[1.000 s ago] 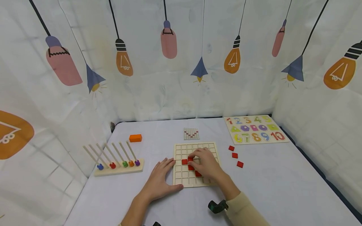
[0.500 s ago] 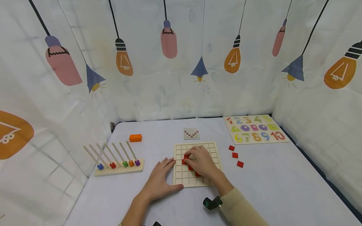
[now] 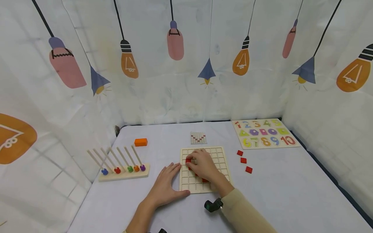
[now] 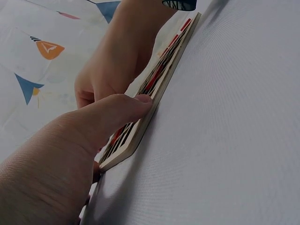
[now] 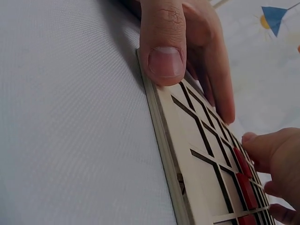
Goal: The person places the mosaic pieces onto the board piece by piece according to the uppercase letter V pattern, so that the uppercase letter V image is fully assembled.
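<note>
A wooden grid board [image 3: 186,187] lies on the white cloth, with several red square tiles [image 3: 205,180] set in a slanting row, partly hidden by my right hand [image 3: 206,164]. That hand pinches a red tile [image 3: 188,160] between thumb and fingers, close over the upper left squares. My left hand [image 3: 166,186] is spread at the board's left side. Its thumb [image 5: 165,61] rests on the near corner in the right wrist view, and its fingers reach along the left edge. In the left wrist view, my right hand [image 4: 115,65] bends down over the grid.
Three loose red tiles [image 3: 243,160] lie right of the board. A small pattern card [image 3: 198,138] lies behind it, a number-and-shape board [image 3: 240,133] at the back right. On the left are an orange block [image 3: 141,142] and a peg rack [image 3: 125,175] with coloured beads.
My right hand has moved left across the board with the pinched red tile, from the third column to the upper left squares. The left hand has stayed in place.
</note>
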`<state>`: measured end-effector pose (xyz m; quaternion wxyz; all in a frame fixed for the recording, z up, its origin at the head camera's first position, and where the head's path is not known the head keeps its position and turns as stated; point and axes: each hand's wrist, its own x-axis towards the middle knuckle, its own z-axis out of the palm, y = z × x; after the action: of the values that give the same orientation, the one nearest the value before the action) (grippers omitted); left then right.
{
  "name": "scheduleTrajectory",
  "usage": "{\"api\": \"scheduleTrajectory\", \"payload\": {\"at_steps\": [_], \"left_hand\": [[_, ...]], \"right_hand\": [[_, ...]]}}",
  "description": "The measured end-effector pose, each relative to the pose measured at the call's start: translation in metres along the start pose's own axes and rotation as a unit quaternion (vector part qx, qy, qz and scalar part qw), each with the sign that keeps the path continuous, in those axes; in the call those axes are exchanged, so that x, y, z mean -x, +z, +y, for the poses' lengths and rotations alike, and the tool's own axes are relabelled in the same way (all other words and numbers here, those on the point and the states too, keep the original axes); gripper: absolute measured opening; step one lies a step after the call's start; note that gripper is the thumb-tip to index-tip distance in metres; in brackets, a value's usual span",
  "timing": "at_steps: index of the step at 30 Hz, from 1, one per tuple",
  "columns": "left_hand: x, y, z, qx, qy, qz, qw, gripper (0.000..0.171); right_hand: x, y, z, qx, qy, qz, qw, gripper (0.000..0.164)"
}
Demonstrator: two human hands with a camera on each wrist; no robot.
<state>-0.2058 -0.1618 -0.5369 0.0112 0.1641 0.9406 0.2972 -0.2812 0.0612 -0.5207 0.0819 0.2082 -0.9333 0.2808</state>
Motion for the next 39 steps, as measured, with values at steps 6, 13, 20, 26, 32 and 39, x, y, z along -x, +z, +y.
{"api": "scheduleTrajectory", "payload": {"at_steps": [6, 13, 20, 26, 32, 39], "left_hand": [[-0.001, 0.001, 0.0, 0.0, 0.001, 0.0, 1.0, 0.118], [-0.001, 0.002, 0.002, -0.004, 0.001, 0.001, 1.0, 0.118], [-0.002, 0.001, 0.002, -0.005, 0.0, -0.001, 1.0, 0.117], [-0.002, 0.001, 0.002, -0.006, 0.001, 0.0, 1.0, 0.117], [-0.001, 0.0, 0.002, -0.004, -0.002, -0.002, 1.0, 0.116], [0.0, 0.001, 0.001, -0.002, 0.004, 0.002, 1.0, 0.117]], "right_hand": [[-0.005, 0.003, -0.003, 0.014, -0.006, -0.006, 1.0, 0.025], [-0.009, 0.005, -0.006, 0.015, -0.01, -0.013, 1.0, 0.024], [-0.01, 0.005, -0.007, 0.014, -0.015, -0.009, 1.0, 0.025], [-0.011, 0.006, -0.006, -0.001, -0.009, -0.013, 1.0, 0.024], [-0.012, 0.008, -0.006, -0.005, -0.002, -0.023, 1.0, 0.024], [-0.009, 0.008, -0.008, 0.001, -0.003, -0.026, 1.0, 0.026]]}}
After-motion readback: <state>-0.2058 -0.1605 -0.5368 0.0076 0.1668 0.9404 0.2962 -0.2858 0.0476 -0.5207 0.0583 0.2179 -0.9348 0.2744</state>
